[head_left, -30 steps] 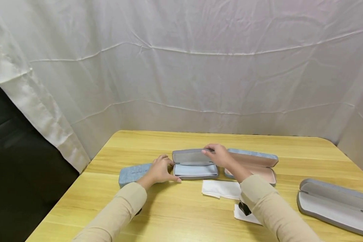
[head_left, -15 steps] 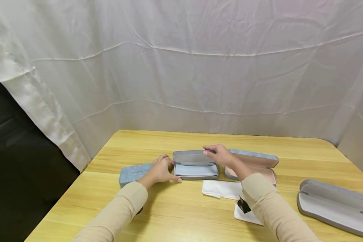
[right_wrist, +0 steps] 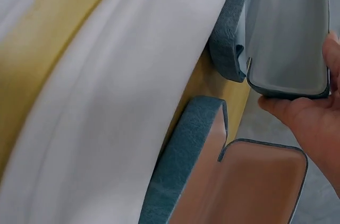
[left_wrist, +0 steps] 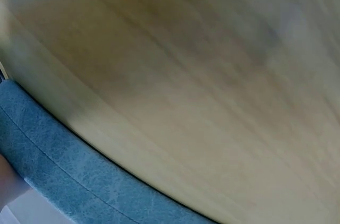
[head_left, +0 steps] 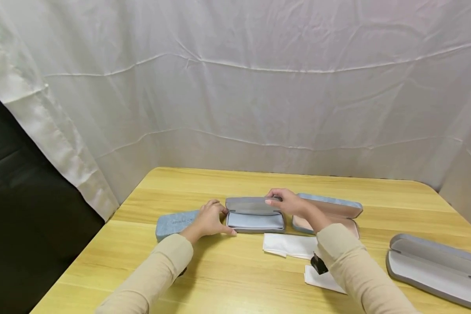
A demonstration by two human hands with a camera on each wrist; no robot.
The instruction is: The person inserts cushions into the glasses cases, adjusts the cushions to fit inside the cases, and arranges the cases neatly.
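Observation:
A grey glasses case [head_left: 255,230] stands with its lid raised, in the middle of the head view. Inside lies a folded pale blue cloth [head_left: 255,220]. My left hand [head_left: 211,221] holds the case's left end, thumb at the front corner and fingers toward the back. At the lid's right end, my right hand [head_left: 288,204] pinches the edge between thumb and fingers. The right wrist view shows the thumb and fingers of that hand [right_wrist: 311,120] around the lid's grey-lined end [right_wrist: 289,33].
A closed blue glasses case [head_left: 174,223] lies left, beside my left wrist. An open blue case with pink lining [head_left: 333,207] stands right of the held one. White folded cloths [head_left: 288,245] lie in front. Another open grey case [head_left: 435,268] sits at the far right.
The lid has tipped slightly forward and down, with my right hand lowering along with it. My left hand has stayed at the case's left end.

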